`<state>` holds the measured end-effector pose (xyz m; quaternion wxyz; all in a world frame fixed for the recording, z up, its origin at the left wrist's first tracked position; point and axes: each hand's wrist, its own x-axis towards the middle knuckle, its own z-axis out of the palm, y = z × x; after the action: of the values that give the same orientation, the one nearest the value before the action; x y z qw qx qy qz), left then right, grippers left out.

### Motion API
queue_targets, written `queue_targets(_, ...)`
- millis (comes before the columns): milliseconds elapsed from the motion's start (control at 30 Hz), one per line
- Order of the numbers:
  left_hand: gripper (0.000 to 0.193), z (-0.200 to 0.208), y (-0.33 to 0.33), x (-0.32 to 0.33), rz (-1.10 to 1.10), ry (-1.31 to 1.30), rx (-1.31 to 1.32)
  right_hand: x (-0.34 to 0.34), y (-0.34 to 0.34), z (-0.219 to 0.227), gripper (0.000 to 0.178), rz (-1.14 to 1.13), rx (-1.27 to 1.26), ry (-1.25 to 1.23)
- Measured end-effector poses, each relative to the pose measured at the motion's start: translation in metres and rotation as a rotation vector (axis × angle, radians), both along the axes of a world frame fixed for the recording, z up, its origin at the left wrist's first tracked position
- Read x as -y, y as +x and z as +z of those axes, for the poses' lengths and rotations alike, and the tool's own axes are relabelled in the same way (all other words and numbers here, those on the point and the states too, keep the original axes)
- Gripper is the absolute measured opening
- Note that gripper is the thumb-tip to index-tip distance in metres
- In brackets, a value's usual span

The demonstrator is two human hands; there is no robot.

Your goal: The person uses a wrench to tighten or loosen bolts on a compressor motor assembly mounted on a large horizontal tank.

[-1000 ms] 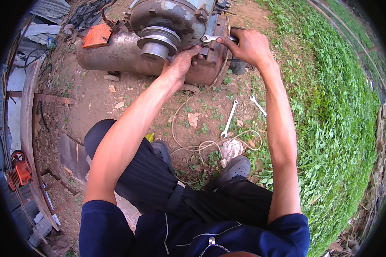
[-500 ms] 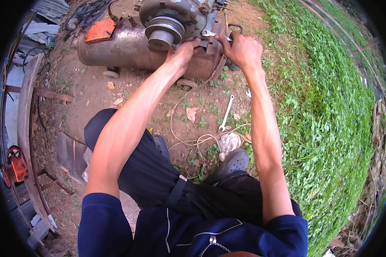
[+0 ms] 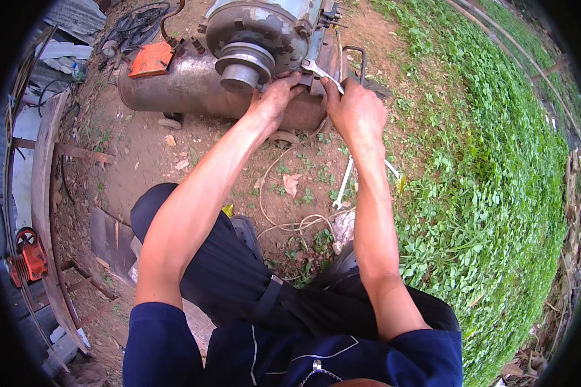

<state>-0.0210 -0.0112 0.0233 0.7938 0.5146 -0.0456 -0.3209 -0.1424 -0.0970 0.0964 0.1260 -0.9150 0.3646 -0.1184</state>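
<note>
My right hand point(image 3: 357, 111) is closed around the handle of a silver wrench point(image 3: 324, 75). The wrench slants, its jaw end up and to the left at the edge of the motor mount. My left hand point(image 3: 275, 100) reaches in below the grey motor point(image 3: 255, 31), fingers bent against the mount's metal bracket point(image 3: 305, 80). Whatever those fingertips pinch is hidden. Just above that hand juts the motor's grooved pulley point(image 3: 244, 64). All of this sits on top of a rusty cylindrical tank point(image 3: 193, 87) lying on its side.
An orange metal piece point(image 3: 151, 60) rests on the tank. Two more wrenches lie on the dirt, one point(image 3: 345, 184) left of my right forearm, another point(image 3: 392, 169) partly behind it. A thin hose point(image 3: 284, 226) loops near my feet. Grass point(image 3: 484, 193) spreads at right; a wooden plank point(image 3: 44, 193) stands left.
The wrench has swung from nearly level to a steep slant, its handle end dropping. My right hand has moved down and slightly left with it. My left hand stays by the bracket.
</note>
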Motion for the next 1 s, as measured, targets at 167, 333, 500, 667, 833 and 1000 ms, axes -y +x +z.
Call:
queue_targets(167, 0.018, 0.02, -0.013, -0.003, -0.006, 0.024, 0.013, 0.062, -0.006, 0.009, 0.058, 0.078, -0.035, 0.003)
queue_targets(333, 0.019, 0.024, -0.013, -0.005, -0.042, 0.053, 0.021, 0.105, 0.004, 0.019, 0.059, 0.364, 0.052, -0.079)
queue_targets(500, 0.019, 0.027, -0.012, -0.008, -0.039, 0.081, 0.036, 0.114, 0.035, 0.032, 0.058, 0.573, -0.02, -0.039)
queue_targets(667, 0.021, 0.025, -0.01, -0.008, -0.078, 0.083, 0.046, 0.12, 0.055, 0.027, 0.06, 0.685, -0.068, -0.056)
queue_targets(833, 0.021, 0.027, -0.01, -0.007, -0.088, 0.087, 0.037, 0.126, 0.069, 0.023, 0.063, 0.76, -0.052, -0.114)
queue_targets(1000, 0.021, 0.025, -0.01, -0.009, -0.082, 0.066, 0.053, 0.129, 0.08, 0.025, 0.065, 0.792, -0.11, -0.149)
